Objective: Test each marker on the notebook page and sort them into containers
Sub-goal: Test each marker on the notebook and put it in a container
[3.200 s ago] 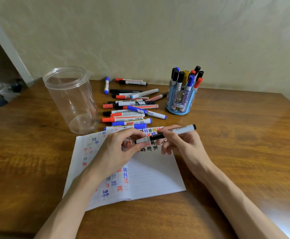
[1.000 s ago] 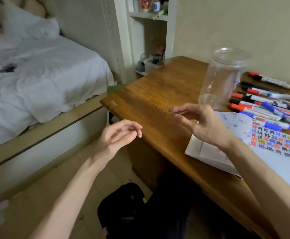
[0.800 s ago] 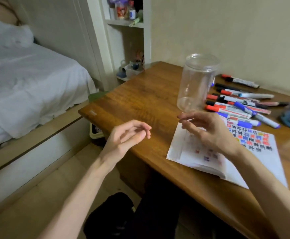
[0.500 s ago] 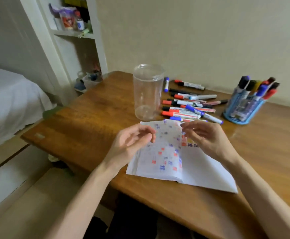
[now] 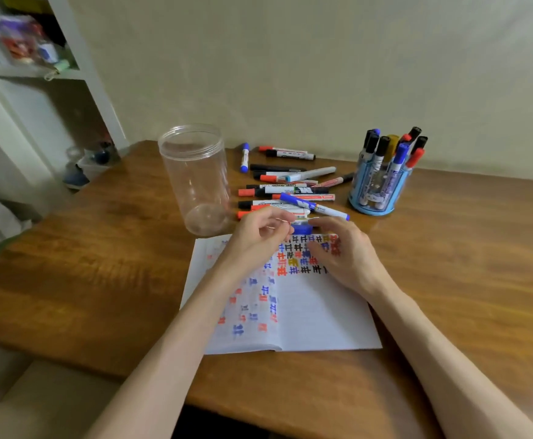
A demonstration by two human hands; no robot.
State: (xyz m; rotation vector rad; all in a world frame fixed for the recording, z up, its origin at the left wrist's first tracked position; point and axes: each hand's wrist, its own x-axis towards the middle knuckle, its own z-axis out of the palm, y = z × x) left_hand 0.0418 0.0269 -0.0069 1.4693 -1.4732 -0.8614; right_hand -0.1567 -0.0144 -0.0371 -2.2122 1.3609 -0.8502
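Whereas approx 3 s ago both hands were holding a black-tipped white marker, they're now hovering empty over the open lined paper notebook: left hand loosely curled, right hand relaxed, both nearing a blue-capped marker lying btwn them. Prob. the next test is starting; the clear plastic jar is sitting empty.

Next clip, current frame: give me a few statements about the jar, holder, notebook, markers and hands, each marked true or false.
1. The clear jar holds several markers. False: it is empty.
2. The blue holder stands upright with markers in it. True.
3. The notebook lies closed. False: it lies open, with coloured marks on its pages.
4. The loose markers lie between jar and holder. True.
5. The left hand and right hand are over the notebook's far end. True.
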